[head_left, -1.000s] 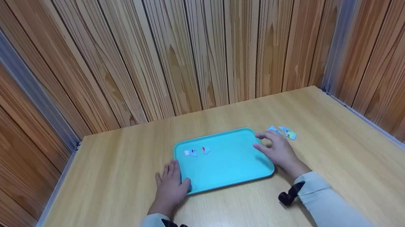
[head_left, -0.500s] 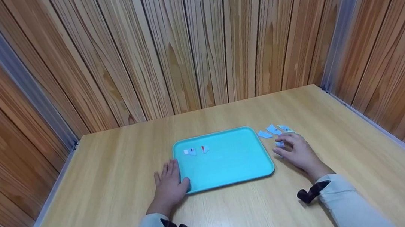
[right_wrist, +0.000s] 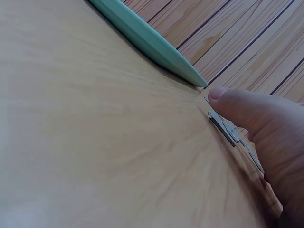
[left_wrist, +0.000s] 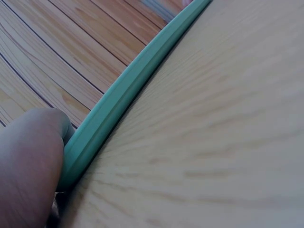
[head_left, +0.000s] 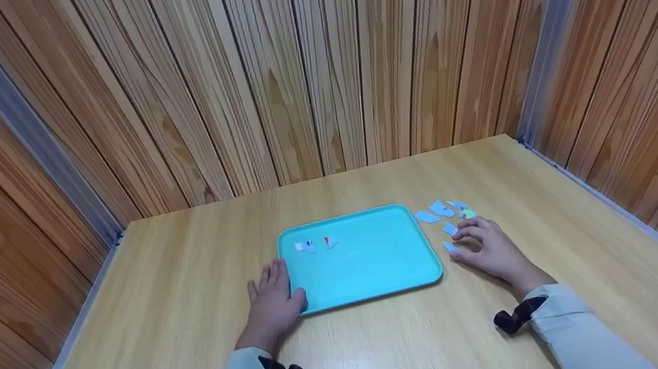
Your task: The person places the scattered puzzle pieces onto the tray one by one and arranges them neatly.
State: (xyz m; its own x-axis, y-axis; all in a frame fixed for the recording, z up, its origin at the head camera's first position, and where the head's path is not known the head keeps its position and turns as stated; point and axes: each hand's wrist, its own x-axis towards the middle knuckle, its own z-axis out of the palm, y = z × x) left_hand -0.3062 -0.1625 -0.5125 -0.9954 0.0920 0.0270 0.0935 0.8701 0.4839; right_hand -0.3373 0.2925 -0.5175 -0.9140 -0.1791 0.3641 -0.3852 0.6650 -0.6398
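Backing wooden table [head_left: 383,350]: plank walls [head_left: 332,68]; left grip [head_left: 271,302] spread against tray [head_left: 367,260], right grip [head_left: 497,252] parted

No legible text, labels or numbers anywhere.

Right hand [head_left: 495,252] now away from the tray [head_left: 368,266], beside the loose blue pieces [head_left: 450,228].

In front of you is a pale, wood-grained worktop [head_left: 376,344]. A turquoise rectangular tray [head_left: 368,266] with rounded corners lies flat on it. Just beside the tray's right edge, you have several small, flat, light-blue pieces [head_left: 441,208] on the bare surface; one piece with a yellow-green patch [head_left: 469,213] sits farther right, while another, the nearest piece [head_left: 450,246], lies closest to you.
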